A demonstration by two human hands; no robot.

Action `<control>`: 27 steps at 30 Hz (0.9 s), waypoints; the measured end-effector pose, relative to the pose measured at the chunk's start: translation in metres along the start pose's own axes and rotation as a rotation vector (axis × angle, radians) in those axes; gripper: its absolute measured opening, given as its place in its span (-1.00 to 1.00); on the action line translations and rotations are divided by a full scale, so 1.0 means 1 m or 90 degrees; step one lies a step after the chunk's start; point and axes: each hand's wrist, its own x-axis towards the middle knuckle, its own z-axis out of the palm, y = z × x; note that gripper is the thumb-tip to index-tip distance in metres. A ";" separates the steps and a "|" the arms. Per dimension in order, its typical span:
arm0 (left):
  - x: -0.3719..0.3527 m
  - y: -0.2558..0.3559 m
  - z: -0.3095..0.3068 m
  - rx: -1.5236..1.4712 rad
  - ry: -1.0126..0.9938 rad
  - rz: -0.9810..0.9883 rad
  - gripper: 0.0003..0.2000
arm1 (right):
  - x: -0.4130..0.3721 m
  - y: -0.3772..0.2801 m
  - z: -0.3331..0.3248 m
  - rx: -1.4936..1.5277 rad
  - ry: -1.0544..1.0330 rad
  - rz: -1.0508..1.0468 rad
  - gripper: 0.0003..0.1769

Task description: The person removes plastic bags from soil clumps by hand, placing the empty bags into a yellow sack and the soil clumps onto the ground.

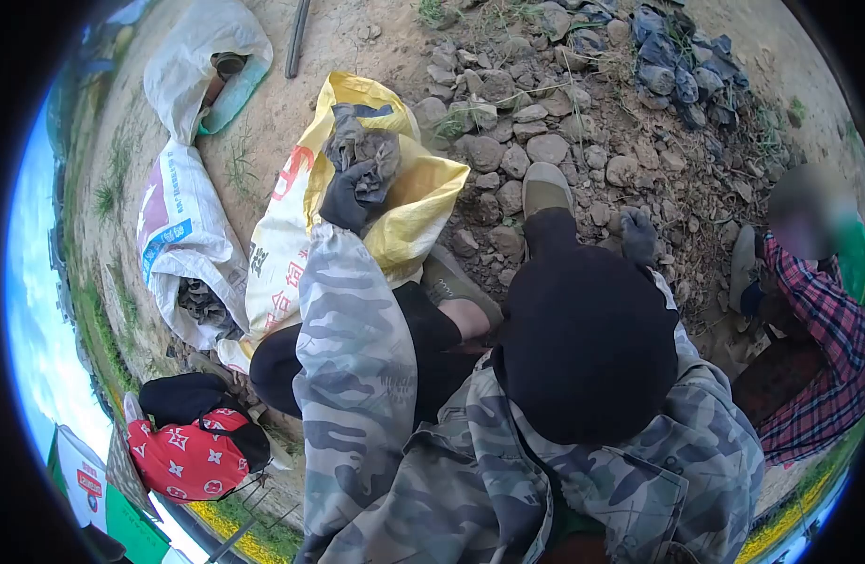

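My left hand [348, 195], in a dark glove, is closed on a crumpled grey-brown rag [369, 158] at the mouth of a yellow and white woven sack [414, 221]. The rag lies partly inside the sack's opening. Beyond my right knee, my right hand [638, 235], in a grey glove, is low over the stones [548, 148]. Its fingers are small in view and partly hidden, so their pose is unclear.
White sacks [193, 221] lie at the left, one holding dark material. Dark torn plastic [682, 66] lies among stones at the upper right. A person in a plaid shirt [818, 348] sits at the right. A red patterned cloth [193, 456] is at the lower left.
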 end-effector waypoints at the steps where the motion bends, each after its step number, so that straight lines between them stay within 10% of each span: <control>1: -0.017 0.006 0.000 -0.388 0.027 -0.281 -0.77 | 0.006 0.011 0.001 0.007 0.009 0.010 -0.86; 3: -0.046 -0.047 -0.037 0.227 0.020 0.023 -0.74 | 0.012 0.022 0.002 -0.036 0.023 -0.028 -0.83; 5: -0.054 -0.058 -0.079 0.437 0.027 0.069 -0.70 | 0.018 0.033 -0.001 -0.115 0.021 -0.028 -0.83; 7: -0.058 -0.035 -0.110 0.159 0.151 -0.224 -0.65 | 0.017 0.028 -0.002 -0.148 0.028 -0.040 -0.84; 9: -0.043 -0.028 -0.114 0.481 0.430 -0.250 -0.61 | 0.013 0.021 -0.002 -0.177 0.035 -0.051 -0.85; 11: -0.044 -0.022 -0.104 0.528 0.433 -0.110 -0.48 | 0.011 0.014 -0.001 -0.154 0.012 -0.037 -0.81; 13: -0.046 -0.010 -0.064 1.079 0.359 -0.248 -0.44 | 0.008 0.009 0.001 -0.179 0.018 -0.053 -0.82; 17: -0.045 -0.024 -0.016 1.028 0.005 -0.483 -0.55 | 0.004 0.005 0.003 -0.231 0.028 -0.102 -0.87; 18: -0.021 -0.070 -0.053 1.002 -0.079 -0.786 -0.63 | 0.005 0.013 0.005 -0.242 0.042 -0.091 -0.87; 20: -0.069 -0.050 -0.107 1.089 -0.153 -0.437 -0.67 | 0.005 0.011 0.005 -0.261 0.062 -0.090 -0.86; 27: -0.038 0.073 0.024 0.951 -0.177 -0.237 -0.63 | -0.012 0.001 -0.002 -0.166 0.073 -0.132 -0.84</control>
